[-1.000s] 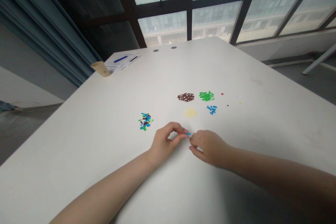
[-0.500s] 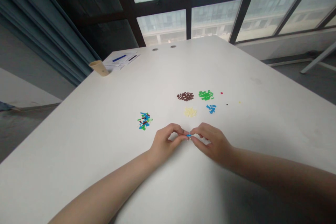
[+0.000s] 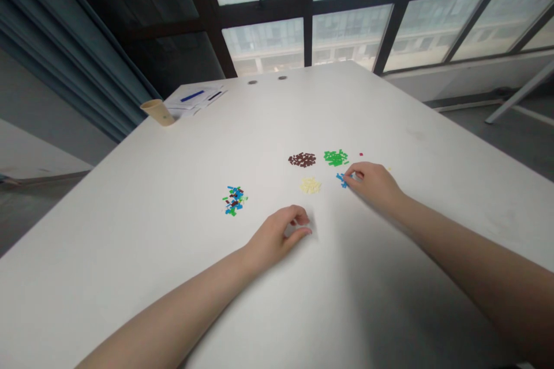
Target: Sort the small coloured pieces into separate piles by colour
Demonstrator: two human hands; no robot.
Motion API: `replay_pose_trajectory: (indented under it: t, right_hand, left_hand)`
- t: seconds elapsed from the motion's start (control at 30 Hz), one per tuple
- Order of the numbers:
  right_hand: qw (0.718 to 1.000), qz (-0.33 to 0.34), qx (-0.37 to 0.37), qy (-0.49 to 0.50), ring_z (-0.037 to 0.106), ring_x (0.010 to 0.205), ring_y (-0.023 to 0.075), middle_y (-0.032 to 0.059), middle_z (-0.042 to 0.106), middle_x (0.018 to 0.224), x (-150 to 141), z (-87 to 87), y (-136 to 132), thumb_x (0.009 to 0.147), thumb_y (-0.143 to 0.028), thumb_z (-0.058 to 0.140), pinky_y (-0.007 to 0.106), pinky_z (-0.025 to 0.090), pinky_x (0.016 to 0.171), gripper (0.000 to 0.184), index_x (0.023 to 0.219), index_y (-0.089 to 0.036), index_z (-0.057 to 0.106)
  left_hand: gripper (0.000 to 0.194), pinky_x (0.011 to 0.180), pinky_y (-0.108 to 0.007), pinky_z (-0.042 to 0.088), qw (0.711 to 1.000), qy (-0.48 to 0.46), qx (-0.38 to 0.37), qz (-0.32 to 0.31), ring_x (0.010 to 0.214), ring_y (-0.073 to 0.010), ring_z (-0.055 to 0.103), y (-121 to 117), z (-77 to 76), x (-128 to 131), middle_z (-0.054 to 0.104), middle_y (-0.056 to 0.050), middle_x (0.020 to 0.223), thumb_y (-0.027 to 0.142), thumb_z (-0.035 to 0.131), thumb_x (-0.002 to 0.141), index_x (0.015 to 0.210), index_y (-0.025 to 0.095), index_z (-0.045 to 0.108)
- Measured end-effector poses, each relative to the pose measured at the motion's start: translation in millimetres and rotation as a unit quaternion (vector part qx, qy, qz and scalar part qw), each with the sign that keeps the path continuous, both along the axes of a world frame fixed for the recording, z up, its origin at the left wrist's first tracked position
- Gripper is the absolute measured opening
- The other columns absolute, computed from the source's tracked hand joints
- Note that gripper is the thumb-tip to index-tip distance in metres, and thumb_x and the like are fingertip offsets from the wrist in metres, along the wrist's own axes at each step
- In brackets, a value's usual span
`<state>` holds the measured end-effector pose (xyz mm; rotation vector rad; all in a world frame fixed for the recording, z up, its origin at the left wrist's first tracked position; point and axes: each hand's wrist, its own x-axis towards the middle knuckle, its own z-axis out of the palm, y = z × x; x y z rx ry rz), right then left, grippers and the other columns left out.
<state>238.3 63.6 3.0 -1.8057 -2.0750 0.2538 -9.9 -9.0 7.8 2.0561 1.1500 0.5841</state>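
Reaching into blue pile (image 3: 343, 180) | right hand (image 3: 374, 184): fingertips pinched on it | left hand (image 3: 279, 236): loosely curled, holding nothing visible, on table (image 3: 130, 213) | done: 4 single-colour piles (image 3: 302, 159) | remaining: mixed pile (image 3: 235, 200)

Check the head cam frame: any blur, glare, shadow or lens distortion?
Head view: wide-angle distortion skews the white tabletop and slants the black window frames; the pale window panes look washed out; a soft shadow darkens the table below the right hand, whose edges look slightly blurred; the small blue plastic pieces are too tiny to judge sharpness.
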Motion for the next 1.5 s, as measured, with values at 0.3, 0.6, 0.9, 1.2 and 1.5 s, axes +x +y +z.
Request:
replay_pose_trajectory:
  t: [0.3, 0.6, 0.9, 1.2, 1.5]
  right_hand:
    - [1.000, 0.003, 0.002, -0.012, 0.055, 0.068, 0.0161, 0.0032, 0.067, 0.080, -11, -11.3, -3, 0.073, -0.029, 0.048, 0.024, 0.034, 0.058, 0.020, 0.076, -0.021, 0.066]
    - [0.987, 0.113, 0.085, 0.075, 0.043, 0.055, 0.0114, 0.0014, 0.052, 0.058, -18, 18.1, -30, 0.071, -0.018, 0.037, 0.023, 0.029, 0.054, 0.018, 0.058, -0.017, 0.049]
    - [0.927, 0.339, -0.099, -0.127, 0.046, 0.056, 0.0123, 0.0025, 0.058, 0.063, -57, 0.7, -84, 0.074, -0.021, 0.041, 0.026, 0.022, 0.052, 0.017, 0.062, -0.017, 0.053]
    - [0.918, 0.356, -0.112, -0.136, 0.051, 0.063, 0.0143, 0.0035, 0.061, 0.068, -54, 0.3, -81, 0.077, -0.020, 0.041, 0.027, 0.027, 0.056, 0.018, 0.067, -0.017, 0.057]
    - [0.918, 0.355, -0.117, -0.131, 0.050, 0.062, 0.0139, 0.0037, 0.060, 0.068, -56, 0.3, -81, 0.076, -0.020, 0.041, 0.027, 0.026, 0.056, 0.018, 0.067, -0.017, 0.056]
  left_hand:
    - [0.013, 0.063, -0.022, 0.045, 1.000, 0.014, 0.005, -0.018, 0.077, -0.0129, 0.054, 1, -1.1, 0, 0.060, -0.003, 0.084, 0.027, 0.044, 0.083, 0.089, 0.019, 0.052]
    - [0.015, 0.056, -0.021, 0.043, 0.987, 0.038, 0.106, 0.116, 0.072, -0.0129, 0.053, 18, 7.8, -14, 0.059, -0.002, 0.081, 0.026, 0.041, 0.082, 0.090, 0.019, 0.051]
    - [0.026, 0.068, -0.030, 0.042, 0.893, 0.326, 0.136, 0.278, 0.075, -0.0217, 0.058, 91, 16.8, -124, 0.064, -0.008, 0.084, 0.020, 0.042, 0.073, 0.085, 0.018, 0.066]
    - [0.026, 0.058, -0.031, 0.041, 0.906, 0.340, 0.040, 0.251, 0.068, -0.0253, 0.060, 93, -1.5, -126, 0.068, -0.010, 0.078, 0.024, 0.052, 0.064, 0.083, 0.019, 0.069]
    - [0.022, 0.064, -0.032, 0.043, 0.912, 0.310, 0.060, 0.261, 0.072, -0.0248, 0.060, 90, 6.2, -117, 0.066, -0.012, 0.079, 0.023, 0.049, 0.068, 0.080, 0.015, 0.065]
